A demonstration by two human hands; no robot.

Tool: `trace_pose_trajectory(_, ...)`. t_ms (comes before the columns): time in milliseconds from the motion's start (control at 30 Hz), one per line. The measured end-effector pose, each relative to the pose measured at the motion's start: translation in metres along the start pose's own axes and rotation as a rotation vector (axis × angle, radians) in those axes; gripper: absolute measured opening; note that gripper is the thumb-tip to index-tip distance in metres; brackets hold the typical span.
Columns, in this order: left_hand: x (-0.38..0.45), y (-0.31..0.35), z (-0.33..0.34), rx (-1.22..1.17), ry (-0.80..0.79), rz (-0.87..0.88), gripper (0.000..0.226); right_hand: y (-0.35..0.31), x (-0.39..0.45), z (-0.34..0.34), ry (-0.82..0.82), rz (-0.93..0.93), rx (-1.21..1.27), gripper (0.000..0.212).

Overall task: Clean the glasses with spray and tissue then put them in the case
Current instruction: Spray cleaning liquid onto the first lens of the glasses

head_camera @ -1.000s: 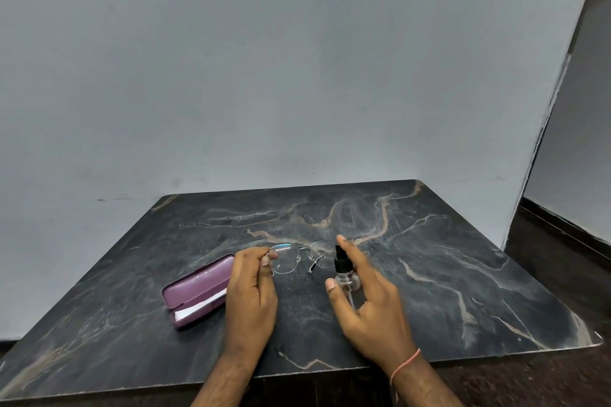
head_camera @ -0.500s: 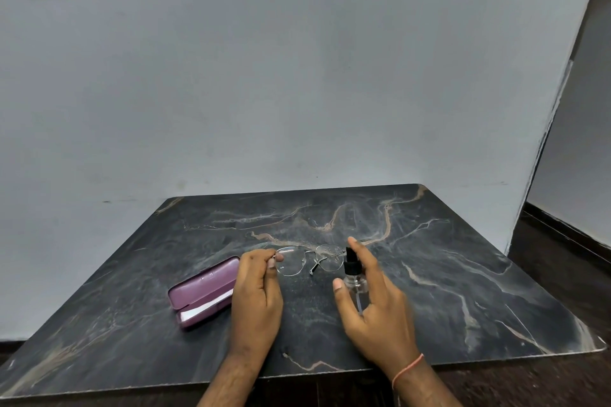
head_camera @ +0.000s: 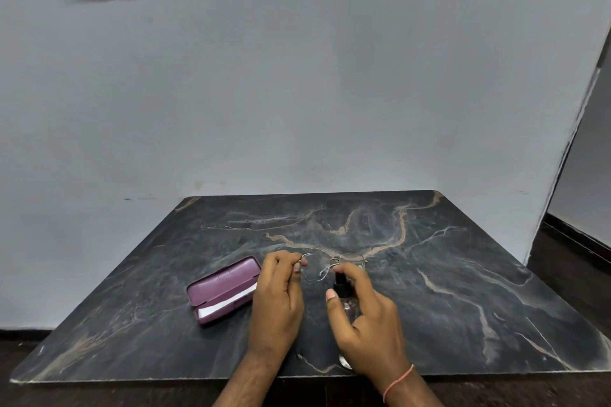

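Glasses [head_camera: 330,266] pinched by left hand [head_camera: 277,297], above table [head_camera: 463,291].

We see the spray bottle [head_camera: 347,302] only partly: the right hand [head_camera: 370,324] covers most of its clear body. The right lens of the glasses [head_camera: 322,269] sits behind that hand's fingertips. Both forearms are cut off by the bottom edge.

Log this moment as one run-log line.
phase: spraying | left hand: pinches glasses | right hand: grips spray bottle, forefinger on nozzle | case: open on table
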State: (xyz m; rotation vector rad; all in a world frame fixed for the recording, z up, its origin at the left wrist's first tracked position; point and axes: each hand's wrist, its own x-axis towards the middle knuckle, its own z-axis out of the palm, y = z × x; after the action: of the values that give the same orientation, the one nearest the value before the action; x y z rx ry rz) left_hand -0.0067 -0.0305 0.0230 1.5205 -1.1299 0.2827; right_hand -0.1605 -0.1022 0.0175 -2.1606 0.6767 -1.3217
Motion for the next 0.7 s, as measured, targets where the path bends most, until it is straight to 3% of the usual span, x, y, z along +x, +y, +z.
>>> trace_pose_trajectory(67, 0.0, 0.001, 0.0, -0.016, 0.002, 0.003, 0.018, 0.003, 0.001, -0.001, 0.044, 0.019, 0.049, 0.032)
trace_pose_trajectory(267, 0.0, 0.0, 0.0, -0.025, 0.008, 0.004, 0.018, -0.003, 0.0, 0.001, 0.041, -0.074, -0.009, 0.042)
trace_pose_trajectory(433, 0.0, 0.0, 0.0, -0.024, -0.006, -0.009, 0.018, -0.008, -0.001, 0.001, -0.009, -0.284, -0.256, 0.065)
trace_pose_trajectory(567, -0.001, 0.0, 0.0, -0.022, -0.005, -0.017, 0.02, -0.011, -0.003, 0.001, 0.017, -0.302, -0.347, 0.085)
trace_pose_trajectory(700, -0.001, -0.001, 0.0, -0.031, 0.001, -0.015, 0.02, -0.01, -0.005, 0.001, 0.022, -0.335, -0.363, 0.076)
